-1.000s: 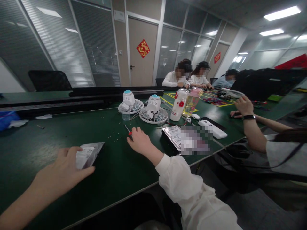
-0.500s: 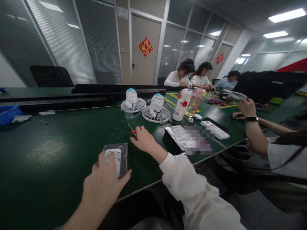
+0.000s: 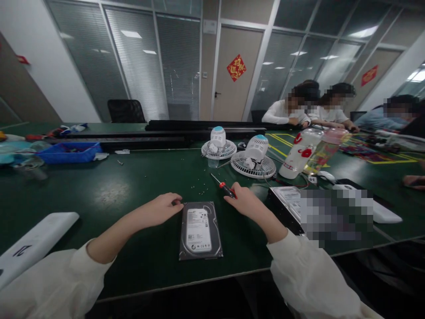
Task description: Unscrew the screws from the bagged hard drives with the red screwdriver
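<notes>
Released from the left hand, the hard drive (image 3: 200, 231) lies flat between both hands: left hand (image 3: 157, 209) open and empty just beside it, right hand (image 3: 247, 206) closed on a red-handled screwdriver (image 3: 226, 189).

This is an electronics workroom in an office building. A long dark-green workbench (image 3: 109, 195) fills the near scene, with a bare metal hard disk drive (image 3: 200, 230) and a red-handled screwdriver (image 3: 227, 190) on it, and a blue plastic parts tray (image 3: 69, 153) to the left. Glass partitions with grey slatted blinds (image 3: 137, 66) and a beige door (image 3: 236, 88) line the far side, while seated workers (image 3: 285, 106) sit far right.
</notes>
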Available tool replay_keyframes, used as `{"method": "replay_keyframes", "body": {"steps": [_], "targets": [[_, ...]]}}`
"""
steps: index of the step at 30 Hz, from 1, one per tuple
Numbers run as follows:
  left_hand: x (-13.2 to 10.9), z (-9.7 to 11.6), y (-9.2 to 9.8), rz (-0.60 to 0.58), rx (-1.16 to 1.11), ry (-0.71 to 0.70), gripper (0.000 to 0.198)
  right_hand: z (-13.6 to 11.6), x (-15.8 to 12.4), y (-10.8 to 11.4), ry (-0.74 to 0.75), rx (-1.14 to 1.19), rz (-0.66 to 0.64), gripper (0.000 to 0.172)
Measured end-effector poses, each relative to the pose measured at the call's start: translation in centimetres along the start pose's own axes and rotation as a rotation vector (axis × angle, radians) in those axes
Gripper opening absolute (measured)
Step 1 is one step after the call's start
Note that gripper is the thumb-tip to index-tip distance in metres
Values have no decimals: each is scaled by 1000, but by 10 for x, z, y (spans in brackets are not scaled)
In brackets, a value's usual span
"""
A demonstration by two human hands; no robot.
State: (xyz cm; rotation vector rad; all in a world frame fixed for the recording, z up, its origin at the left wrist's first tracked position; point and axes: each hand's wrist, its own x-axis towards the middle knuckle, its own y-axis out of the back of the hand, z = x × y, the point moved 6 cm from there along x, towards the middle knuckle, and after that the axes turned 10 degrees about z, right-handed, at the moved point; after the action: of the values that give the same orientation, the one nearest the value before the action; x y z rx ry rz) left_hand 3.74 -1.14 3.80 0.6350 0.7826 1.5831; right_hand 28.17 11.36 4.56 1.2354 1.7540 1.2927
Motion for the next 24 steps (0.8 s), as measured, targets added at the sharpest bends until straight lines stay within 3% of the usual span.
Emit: {"method": "replay_keyframes", "body": {"steps": [6,9,12,18,24], "targets": [[31,2,-15,-62,-73,-134,33,11,9,21,-11,206,234,37],[36,5,-18,-82,-81,-178,36,15,9,35,31,387,392,33],[41,9,-20,-128,-85,-206,43,15,7,48,59,611,528,40],[56,24,-34,-174,-118,-292,44,-11,11,73,83,919,650,44],[58,21,-52,-130,-189,-281,43,-37,39,88,79,850,788,40]]}}
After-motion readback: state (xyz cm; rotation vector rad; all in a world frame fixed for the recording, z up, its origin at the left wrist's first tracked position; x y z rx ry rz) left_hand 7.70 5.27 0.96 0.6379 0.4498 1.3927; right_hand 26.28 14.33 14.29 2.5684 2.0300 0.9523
